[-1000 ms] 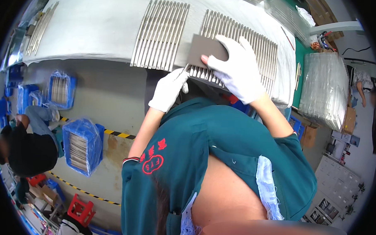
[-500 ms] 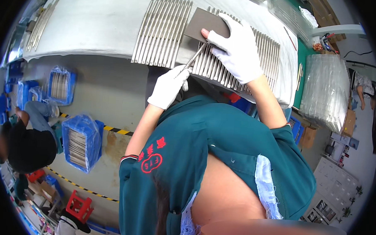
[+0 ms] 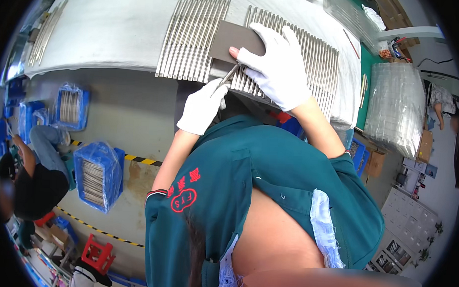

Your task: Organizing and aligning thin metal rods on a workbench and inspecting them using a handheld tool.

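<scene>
— Since half a second ago, our right hand (image 3: 275,64) has slid the dark sanding pad (image 3: 234,41) a little toward nine o'clock along the row, hasn't it?

— Yes, and our left hand (image 3: 203,107) has stayed just under the table edge, at about seven o'clock from the right one.

— What are we gripping?

— Our gloved right hand presses flat on the pad, thumb hooked over its near edge, so it is grasping the pad against the metal strips (image 3: 293,54). Our gloved left hand is clenched around the end of a single thin metal strip (image 3: 228,76), which slants up toward one o'clock until it meets the pad.

— And where does the work lie?

— On the white-covered table (image 3: 117,28) at twelve o'clock, where the strips lie side by side in two fanned groups; the second group (image 3: 193,36) sits just at nine o'clock of the pad.

— Anything else around us?

— A blue crate of bundled strips (image 3: 97,174) on the floor at eight o'clock, another person (image 3: 33,182) crouched beyond it, and a stack of clear trays (image 3: 395,106) at three o'clock.
</scene>
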A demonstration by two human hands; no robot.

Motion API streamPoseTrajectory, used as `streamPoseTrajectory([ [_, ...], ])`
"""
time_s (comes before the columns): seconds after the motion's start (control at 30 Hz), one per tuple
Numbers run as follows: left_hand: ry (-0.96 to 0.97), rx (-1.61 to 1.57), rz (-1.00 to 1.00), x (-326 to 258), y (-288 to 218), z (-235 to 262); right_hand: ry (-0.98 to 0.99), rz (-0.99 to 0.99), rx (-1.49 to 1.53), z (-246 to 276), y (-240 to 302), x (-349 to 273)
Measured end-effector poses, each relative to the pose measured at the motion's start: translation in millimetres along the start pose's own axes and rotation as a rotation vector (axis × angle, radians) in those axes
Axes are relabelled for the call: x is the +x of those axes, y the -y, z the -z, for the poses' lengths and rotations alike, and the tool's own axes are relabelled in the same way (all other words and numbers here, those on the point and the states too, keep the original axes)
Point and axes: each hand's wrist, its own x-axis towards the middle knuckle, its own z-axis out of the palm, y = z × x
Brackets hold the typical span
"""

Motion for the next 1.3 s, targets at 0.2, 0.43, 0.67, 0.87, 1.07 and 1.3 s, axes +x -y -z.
streamPoseTrajectory([
  [0.2, 0.020, 0.004, 0.008, 2.9, 12.0, 1.8, 0.138, 0.022, -0.011, 25.7, -12.3, -31.3],
  [0.43, 0.020, 0.046, 0.040, -0.6, -0.6, -0.1, -0.028, -0.047, -0.021, 7.5, -19.5, -0.8],
  [0.67, 0.018, -0.070, 0.087, -0.1, 5.2, 1.4, 0.143, -0.208, -0.041, 41.0, -29.2, -54.5],
  [0.87, -0.009, 0.038, 0.059, -2.1, -3.5, -2.4, 0.064, -0.029, -0.038, 5.4, 1.6, -6.7],
  [1.07, 0.060, -0.103, 0.088, -0.9, 6.6, -1.7, 0.147, -0.022, -0.046, 20.2, -5.1, -32.0],
  [1.3, 0.042, -0.163, 0.083, 0.8, 2.2, -0.7, -0.030, -0.060, 0.021, -2.6, -3.3, 0.5],
])
